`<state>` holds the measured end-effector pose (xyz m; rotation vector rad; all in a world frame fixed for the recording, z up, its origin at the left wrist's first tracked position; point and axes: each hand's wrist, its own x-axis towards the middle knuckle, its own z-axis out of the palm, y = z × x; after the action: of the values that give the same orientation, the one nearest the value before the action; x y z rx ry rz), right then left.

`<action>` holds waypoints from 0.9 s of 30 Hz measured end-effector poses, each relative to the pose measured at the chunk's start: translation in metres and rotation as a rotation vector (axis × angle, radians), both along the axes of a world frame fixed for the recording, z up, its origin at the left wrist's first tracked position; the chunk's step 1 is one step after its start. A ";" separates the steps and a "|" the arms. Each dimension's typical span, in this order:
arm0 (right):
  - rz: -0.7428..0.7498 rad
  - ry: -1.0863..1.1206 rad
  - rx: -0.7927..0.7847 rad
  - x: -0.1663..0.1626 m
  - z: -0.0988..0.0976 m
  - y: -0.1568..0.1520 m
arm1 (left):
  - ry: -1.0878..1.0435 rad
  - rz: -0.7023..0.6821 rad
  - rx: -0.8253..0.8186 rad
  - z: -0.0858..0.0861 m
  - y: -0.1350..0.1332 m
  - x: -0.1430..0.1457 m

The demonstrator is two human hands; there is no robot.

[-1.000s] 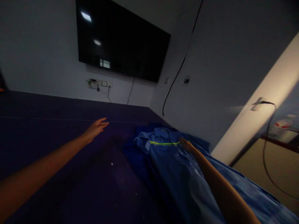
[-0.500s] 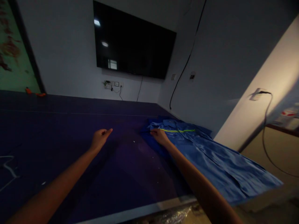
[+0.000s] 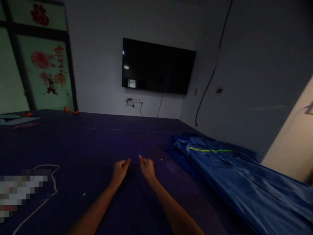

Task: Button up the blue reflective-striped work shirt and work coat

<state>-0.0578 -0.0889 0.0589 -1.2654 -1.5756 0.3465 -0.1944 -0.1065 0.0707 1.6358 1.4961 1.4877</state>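
The shirt (image 3: 227, 176) lies spread at right, its laying-out seemingly done; any further work doesn't show. Left hand (image 3: 119, 171) and right hand (image 3: 147, 169) are curled closed, apparently empty.

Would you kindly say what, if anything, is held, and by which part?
Nothing is visibly held in the bare, loosely curled left hand or right hand.
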 end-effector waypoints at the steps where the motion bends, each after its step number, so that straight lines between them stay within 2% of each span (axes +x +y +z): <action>1: 0.005 0.001 -0.003 0.001 -0.001 -0.002 | -0.004 -0.016 -0.006 -0.001 -0.001 0.000; 6: 0.068 0.051 -0.056 0.005 0.002 -0.014 | -0.045 -0.107 -0.080 -0.003 -0.008 0.000; 8: 0.142 0.135 -0.122 0.003 0.003 -0.016 | -0.111 -0.124 -0.106 -0.004 -0.009 0.001; 11: 0.324 0.370 -0.305 -0.001 0.003 -0.016 | -0.285 -0.178 -0.155 -0.005 -0.007 0.002; 13: 0.465 0.536 -0.387 -0.003 0.003 -0.016 | -0.428 -0.280 -0.188 -0.006 -0.005 0.004; 16: 0.654 0.659 -0.383 -0.006 0.005 -0.021 | -0.628 -0.496 -0.222 -0.008 -0.007 0.009; 19: 0.729 0.557 -0.356 -0.009 0.009 -0.028 | -0.713 -0.684 -0.268 -0.011 -0.012 0.015; 24: 0.824 0.270 -0.336 -0.008 0.016 -0.038 | -0.681 -0.954 -0.362 -0.012 -0.021 0.018; 27: 0.956 0.293 -0.368 -0.004 0.022 -0.044 | -0.694 -1.098 -0.403 -0.006 -0.025 0.013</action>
<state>-0.0620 -0.1334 0.0805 -0.5769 -1.8084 1.4033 -0.1811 -0.1319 0.0650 1.1450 0.3220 0.8597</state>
